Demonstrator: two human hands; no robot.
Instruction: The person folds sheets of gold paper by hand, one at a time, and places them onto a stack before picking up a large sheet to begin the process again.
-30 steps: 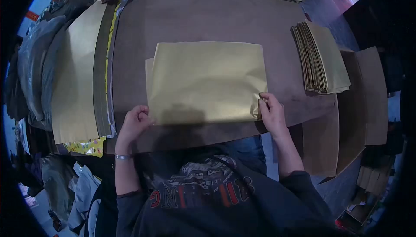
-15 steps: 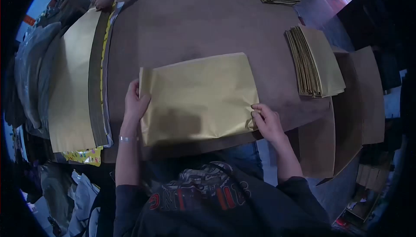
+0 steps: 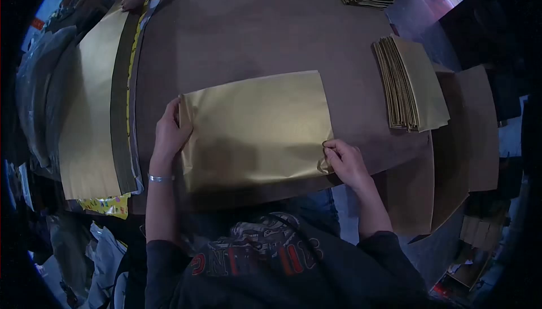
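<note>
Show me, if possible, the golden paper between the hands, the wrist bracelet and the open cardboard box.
Golden paper (image 3: 262, 125): head view, middle of its upper face.
Wrist bracelet (image 3: 161, 178): head view, its visible band.
Cardboard box (image 3: 481, 128): head view, its right-hand flap.

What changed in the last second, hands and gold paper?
The left hand moved up from the near-left corner and now grips the left edge of the gold paper. The paper shifted toward the person, more so on its left, and lies askew. Unchanged: the right hand grips the right edge near its near corner; the folded stack at right stays put.
</note>
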